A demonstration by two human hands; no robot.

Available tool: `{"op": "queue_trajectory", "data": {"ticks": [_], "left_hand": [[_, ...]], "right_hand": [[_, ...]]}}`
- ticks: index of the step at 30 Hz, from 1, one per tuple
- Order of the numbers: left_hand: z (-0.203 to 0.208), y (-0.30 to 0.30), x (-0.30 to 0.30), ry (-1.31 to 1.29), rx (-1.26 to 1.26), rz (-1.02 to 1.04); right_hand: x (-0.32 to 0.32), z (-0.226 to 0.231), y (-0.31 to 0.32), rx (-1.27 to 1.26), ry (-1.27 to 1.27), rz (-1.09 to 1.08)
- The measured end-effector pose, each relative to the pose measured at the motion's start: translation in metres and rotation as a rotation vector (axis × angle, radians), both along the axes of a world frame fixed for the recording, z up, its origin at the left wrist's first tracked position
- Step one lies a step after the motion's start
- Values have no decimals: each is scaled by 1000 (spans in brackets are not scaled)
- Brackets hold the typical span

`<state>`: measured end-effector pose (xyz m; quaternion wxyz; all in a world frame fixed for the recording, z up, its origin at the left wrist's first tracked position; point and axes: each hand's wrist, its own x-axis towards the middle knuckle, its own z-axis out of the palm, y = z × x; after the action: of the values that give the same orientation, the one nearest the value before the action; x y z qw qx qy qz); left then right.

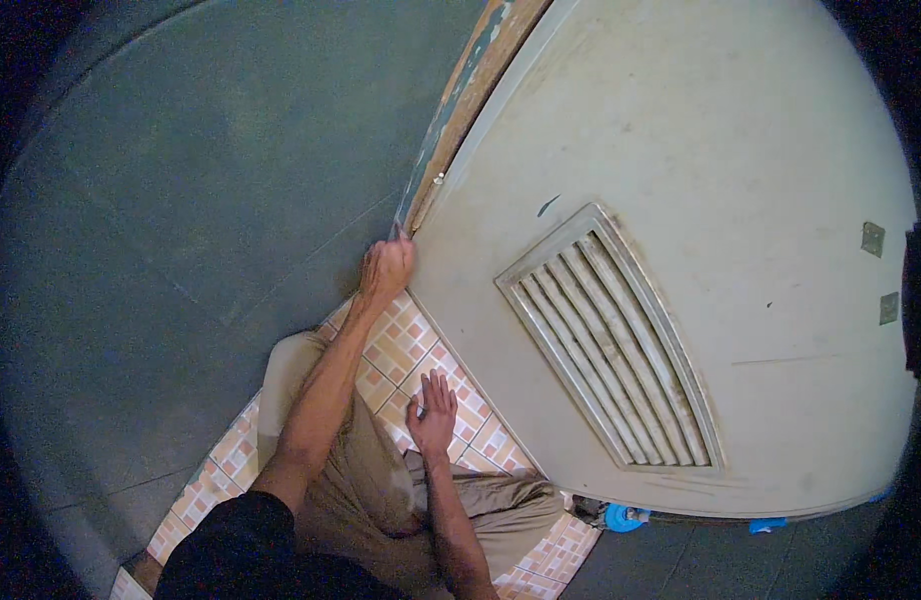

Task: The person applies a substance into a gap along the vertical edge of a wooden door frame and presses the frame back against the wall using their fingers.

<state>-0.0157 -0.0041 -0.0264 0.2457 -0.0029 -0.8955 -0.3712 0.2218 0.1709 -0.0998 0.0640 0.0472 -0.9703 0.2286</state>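
Note:
My left hand [386,270] is raised to the foot of the worn wooden door frame [461,110], where it meets the grey door [681,150]. Its fingers are closed around a small pale thing [397,231] that sticks out above the knuckles against the frame's edge; I cannot tell what it is. My right hand [433,410] lies flat on the orange and white tiled floor [406,345], fingers spread, holding nothing. My legs in tan trousers [361,480] are folded under me between both arms.
The grey door carries a slatted vent [606,340] and two small metal plates [873,238] near its right edge. Blue pieces [626,517] sit under the door's bottom edge. A dark green wall [201,200] fills the left side.

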Motion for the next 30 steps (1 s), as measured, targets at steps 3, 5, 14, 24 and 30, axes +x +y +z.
{"op": "queue_trajectory", "data": {"ticks": [3,5,14,24,30], "left_hand": [[-1,5,-2,91,-10,-12],[-7,8,-4,61,49,-13],[-38,3,-8,327,-579,7],[-63,-10,-15,432,-547,65],[-36,-5,-11,579,-551,89]], "right_hand": [[2,1,2,-18,-11,-5],[2,3,4,-17,-3,-7],[1,-1,3,20,20,-21],[0,1,-6,-7,-4,1],[1,0,-4,18,41,-4]]}}
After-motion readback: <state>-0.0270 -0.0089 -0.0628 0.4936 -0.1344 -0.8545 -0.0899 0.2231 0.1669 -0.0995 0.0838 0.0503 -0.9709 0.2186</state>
